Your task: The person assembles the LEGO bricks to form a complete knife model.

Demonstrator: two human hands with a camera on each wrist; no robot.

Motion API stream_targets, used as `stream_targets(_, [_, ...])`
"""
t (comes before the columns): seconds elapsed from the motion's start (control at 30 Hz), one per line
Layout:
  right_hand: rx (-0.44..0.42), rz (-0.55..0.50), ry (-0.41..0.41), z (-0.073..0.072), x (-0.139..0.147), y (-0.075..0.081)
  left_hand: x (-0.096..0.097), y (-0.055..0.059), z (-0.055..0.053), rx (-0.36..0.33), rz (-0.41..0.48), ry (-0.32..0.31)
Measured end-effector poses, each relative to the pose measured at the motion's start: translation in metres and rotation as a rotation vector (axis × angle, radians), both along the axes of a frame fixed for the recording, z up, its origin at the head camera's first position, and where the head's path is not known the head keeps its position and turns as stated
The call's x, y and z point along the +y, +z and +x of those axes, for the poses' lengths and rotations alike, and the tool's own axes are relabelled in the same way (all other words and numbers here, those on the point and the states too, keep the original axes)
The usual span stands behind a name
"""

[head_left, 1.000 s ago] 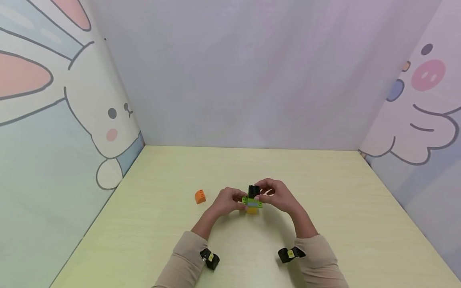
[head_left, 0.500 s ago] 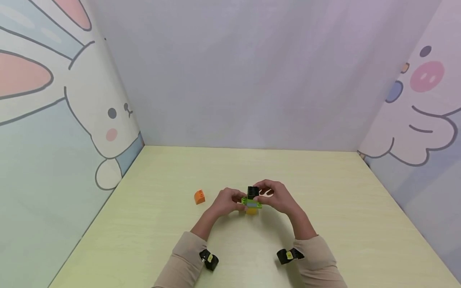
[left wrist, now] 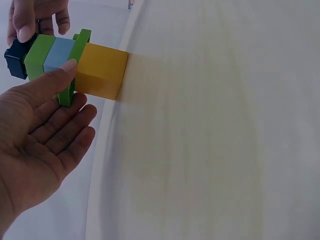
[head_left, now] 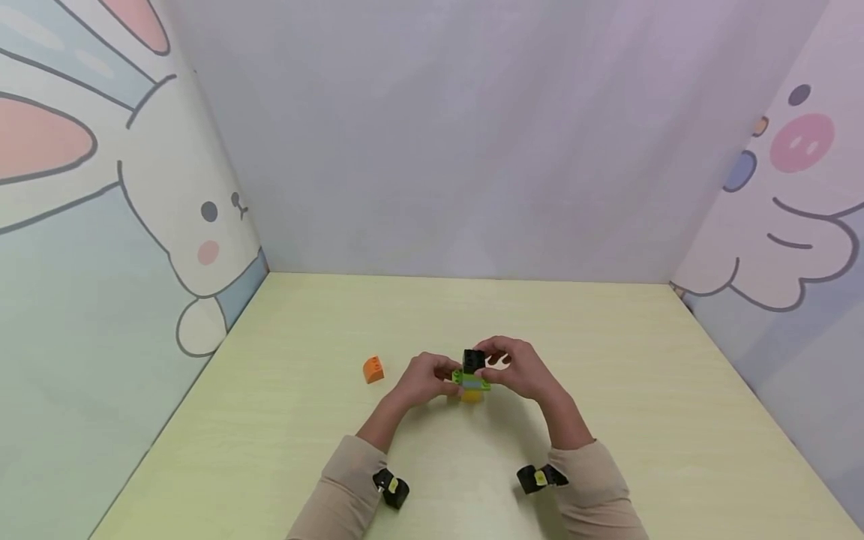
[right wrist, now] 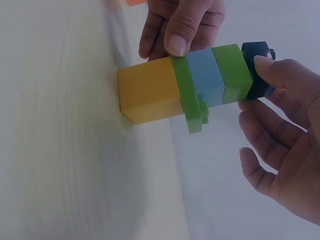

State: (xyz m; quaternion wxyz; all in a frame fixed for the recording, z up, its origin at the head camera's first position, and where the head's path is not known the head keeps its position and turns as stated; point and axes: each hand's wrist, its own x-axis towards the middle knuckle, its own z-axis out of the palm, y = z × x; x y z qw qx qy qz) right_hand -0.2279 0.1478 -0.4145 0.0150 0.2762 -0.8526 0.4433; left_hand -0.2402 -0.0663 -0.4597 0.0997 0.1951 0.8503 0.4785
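Note:
A toy brick stack stands on the table, built from a yellow brick [right wrist: 150, 92] at the bottom, a long green plate [right wrist: 185, 85], a light blue brick [right wrist: 206, 75], a green brick [right wrist: 232, 72] and a black brick [head_left: 471, 361] on top. Thumb and fingers of my left hand [head_left: 421, 380] grip the stack at the green plate's level; its lower fingers spread below in the left wrist view. My right hand [head_left: 523, 369] pinches the black brick, which sits slightly askew on the green brick in the right wrist view. Its remaining fingers are loosely bent.
An orange brick [head_left: 373, 369] with a curved side lies on the pale yellow table [head_left: 324, 315], left of the left hand. Walls with cartoon drawings stand at both sides, and a plain light wall [head_left: 472, 150] closes the back.
Both hands keep their hold on the stack. The black brick in the right hand turns and shifts very slightly; otherwise little differs.

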Motion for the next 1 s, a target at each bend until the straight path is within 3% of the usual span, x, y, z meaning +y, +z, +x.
stream_targets(0.3, [0.052,0.058,0.018,0.0024,-0.0001,0.0055,0.0012,0.0036,0.0004,0.016,-0.004,-0.023])
stream_targets(0.67, [0.019,0.072,0.023,0.0044,0.0008,0.0065,0.0026,0.0006,0.0004,0.022,0.009,-0.03])
stream_targets(1.0, [0.048,0.089,0.021,0.0052,0.0013,0.0031,0.0044,0.0001,0.0004,-0.001,0.013,-0.033])
